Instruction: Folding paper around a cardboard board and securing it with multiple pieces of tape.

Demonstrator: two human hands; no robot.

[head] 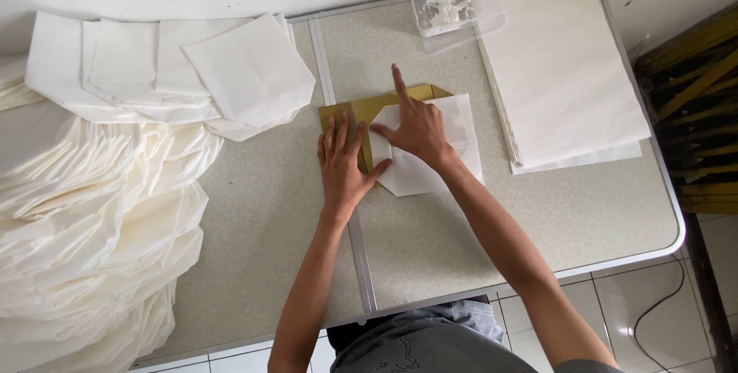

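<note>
Gold card: from the head view I see a flat gold-brown template (338, 115) lying on the speckled grey surface (261, 211), half under a white sheet; it seems to serve as a stiff edge to fold against.
White sheet: a thin paper piece (453, 150) sits over the card near the middle of the surface, its corners already turned in, so it reads as partly folded.
Left hand: my left hand (342, 169) lies flat, fingers (332, 138) spread over card and paper edge, gripping nothing; I judge it pins both so they cannot slip.
Right hand: my right hand (415, 131) presses palm-down on the paper, index finger stretched along the card's upper edge, the others loosely curled; it holds nothing, only bearing down on a crease.
Flat stack: unfolded white sheets (561, 65) lie just right of the work, within easy reach.
Folded pile: finished-looking folded pieces (192, 65) fan out on the left, with a larger cream heap (84, 227) below them.
Clear box: a small transparent container (453, 8) with something pale and crumpled inside stands at the far edge; I cannot tell what it is.
</note>
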